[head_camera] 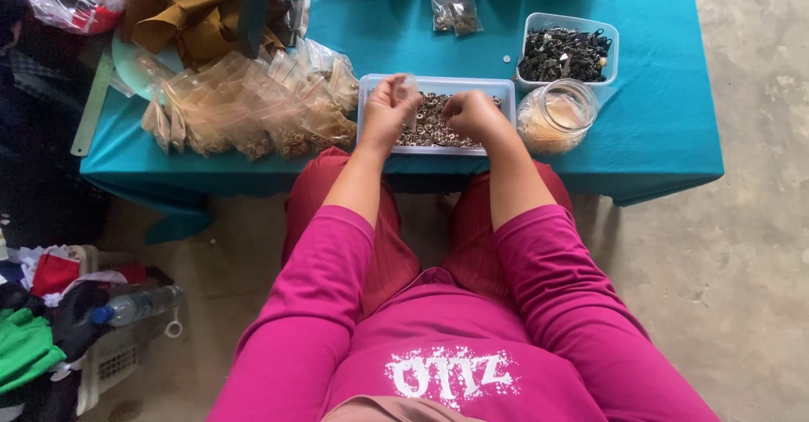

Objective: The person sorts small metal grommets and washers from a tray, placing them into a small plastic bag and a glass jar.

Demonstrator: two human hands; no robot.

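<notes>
Teal cloth: covers the worktop (657, 118), which carries everything within arm's reach of the seated person.
Head view, tray: a pale blue rectangular tray (438, 83) sits at the near edge, right before the lap, its long axis running left to right; it holds a heap of small metal rings (430, 123), low and loose so either hand can dip in.
Head view, left hand: the left hand (386, 112) is raised just over the tray's left end, fingers pinched together on a small clear bag (409, 85); the bag seems to stand upright with its mouth facing the far side, though it is too small to be sure.
Head view, right hand: the right hand (474, 114) is curled nearly closed over the middle of the heap, knuckles up; whether it has rings in it I cannot tell.
Head view, filled bags: a pile of clear bags (253, 106) with brownish contents lies to the left of the tray, on the left hand's side.
Head view, right of tray: a glass jar (558, 117) stands just beside the tray's right end, mouth up; a second tray of dark metal parts (566, 51) lies beyond it, farther off.
Head view, far edge: two small bags (453, 9) and folded brown cloth (190, 9) lie out of the way.
</notes>
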